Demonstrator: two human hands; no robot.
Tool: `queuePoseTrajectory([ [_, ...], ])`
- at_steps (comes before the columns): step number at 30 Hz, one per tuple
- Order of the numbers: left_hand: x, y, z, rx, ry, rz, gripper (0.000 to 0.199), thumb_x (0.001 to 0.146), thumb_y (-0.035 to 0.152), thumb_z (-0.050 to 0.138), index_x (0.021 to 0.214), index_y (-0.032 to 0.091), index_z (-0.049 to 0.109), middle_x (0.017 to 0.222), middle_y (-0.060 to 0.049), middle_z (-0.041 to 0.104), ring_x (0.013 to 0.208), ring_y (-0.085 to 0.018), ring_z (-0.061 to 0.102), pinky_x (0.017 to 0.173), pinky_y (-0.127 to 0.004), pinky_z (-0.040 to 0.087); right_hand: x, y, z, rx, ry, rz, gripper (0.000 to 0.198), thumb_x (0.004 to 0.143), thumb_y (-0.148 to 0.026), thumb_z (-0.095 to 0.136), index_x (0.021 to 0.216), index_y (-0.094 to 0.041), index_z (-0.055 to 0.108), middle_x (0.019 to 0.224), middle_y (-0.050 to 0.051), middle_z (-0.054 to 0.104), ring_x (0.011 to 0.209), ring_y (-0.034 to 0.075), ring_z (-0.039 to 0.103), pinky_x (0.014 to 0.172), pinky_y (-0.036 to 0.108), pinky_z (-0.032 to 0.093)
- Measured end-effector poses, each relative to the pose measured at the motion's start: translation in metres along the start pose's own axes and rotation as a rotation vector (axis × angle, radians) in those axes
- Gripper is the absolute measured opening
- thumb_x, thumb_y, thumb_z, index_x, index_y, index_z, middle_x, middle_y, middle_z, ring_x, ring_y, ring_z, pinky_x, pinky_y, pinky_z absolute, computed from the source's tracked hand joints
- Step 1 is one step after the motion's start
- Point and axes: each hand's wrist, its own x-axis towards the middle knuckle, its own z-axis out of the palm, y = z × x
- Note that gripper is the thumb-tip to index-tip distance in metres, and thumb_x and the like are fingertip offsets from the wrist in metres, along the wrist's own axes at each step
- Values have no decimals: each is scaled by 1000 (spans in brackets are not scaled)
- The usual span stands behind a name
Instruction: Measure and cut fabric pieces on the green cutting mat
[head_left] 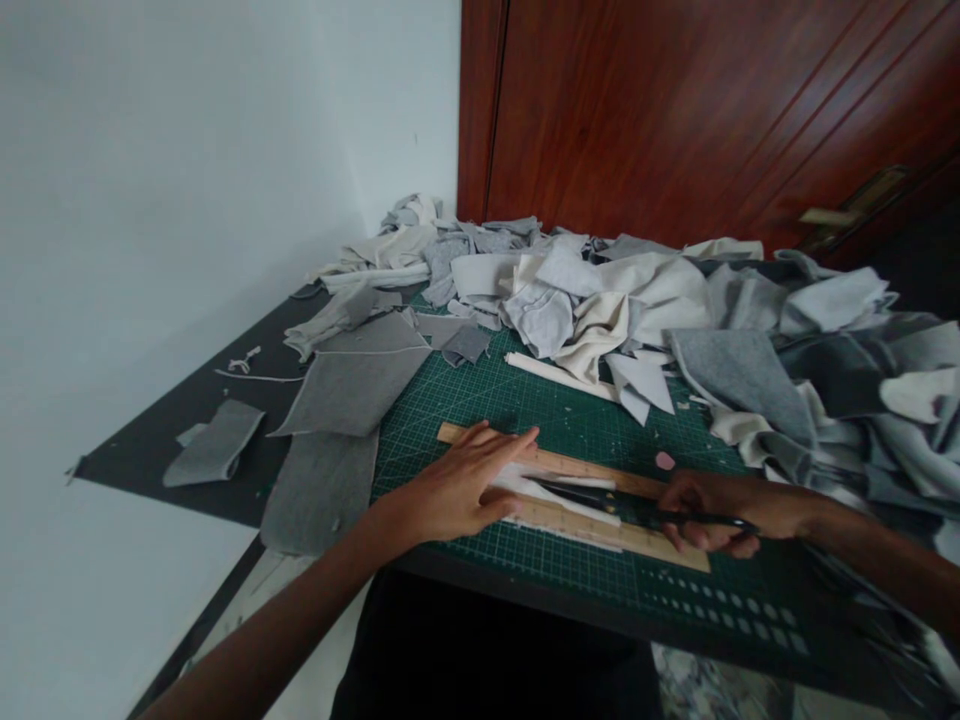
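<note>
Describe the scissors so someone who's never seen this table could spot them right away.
Start at the green cutting mat in front of the fabric heap. Near its front edge a strip of pale cloth lies along wooden rulers, pressed down by the left hand. The scissors are the only dark thing there, blades over the cloth, handles in the right hand.

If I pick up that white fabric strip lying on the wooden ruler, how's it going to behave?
The white fabric strip probably goes floppy: it is thin cloth, like the crumpled fabric pile behind. It looks light, so it may shift easily; the left hand presses it onto the wooden ruler. It lies flat, so rolling seems unlikely.
</note>
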Motion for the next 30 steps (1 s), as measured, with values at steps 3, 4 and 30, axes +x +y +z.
queuePoseTrajectory([
  [3,0,3,-2,4,-7,-20,80,97,33,64,164,30,21,155,-7,52,142,-31,44,121,-52,31,1,-2,-10,-60,-4,32,25,70,-35,74,78,-13,67,57,-8,44,39,0,25,31,11,21],
  [4,0,3,-2,7,-12,-27,80,98,33,63,165,31,20,156,-7,51,143,-32,44,121,-53,30,1,-3,-14,-69,-17,54,24,72,-35,73,79,-13,67,54,-8,42,38,0,23,31,12,21],
  [30,0,-1,1,-43,-20,-106,95,96,45,66,166,28,3,160,-7,48,153,-30,34,124,-49,28,21,-39,-9,-89,-186,20,47,74,-55,82,82,-16,58,54,-12,34,40,1,26,34,11,25],
])
